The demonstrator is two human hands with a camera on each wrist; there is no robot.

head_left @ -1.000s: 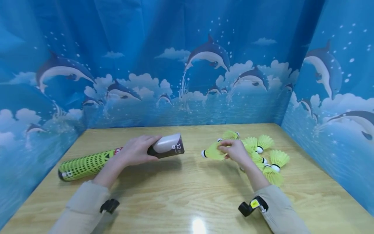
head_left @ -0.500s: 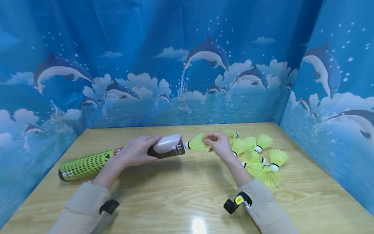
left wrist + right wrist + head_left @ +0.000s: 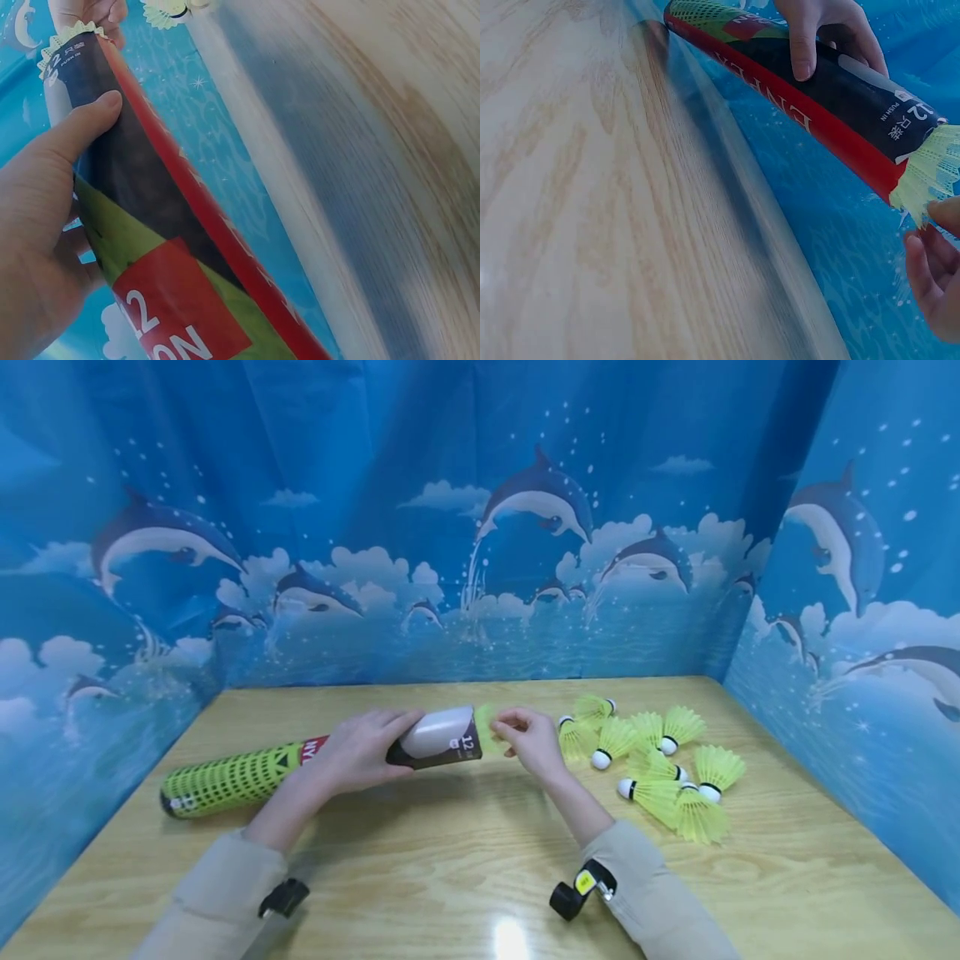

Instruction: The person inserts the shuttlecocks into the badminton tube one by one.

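My left hand (image 3: 363,747) grips a shuttlecock tube (image 3: 236,781) round its dark front part, thumb along the side. The tube is green, black and red, with its right end raised off the table. At that open end, my right hand (image 3: 528,743) pinches a yellow shuttlecock (image 3: 487,731) by its skirt edge. Its cork end is hidden inside the tube; in the right wrist view the flared skirt (image 3: 930,172) sticks out of the mouth. The left wrist view shows only the scalloped skirt rim past the tube's end, beyond my left thumb (image 3: 94,124).
Several yellow shuttlecocks (image 3: 615,739) lie loosely grouped on the right of the wooden table (image 3: 420,868). A blue curtain (image 3: 420,635) with dolphins stands behind the table and along its sides.
My right hand has carried the shuttlecock leftward from beside the loose group, and its cork end has gone into the tube's mouth. The left hand and tube have shifted slightly right.
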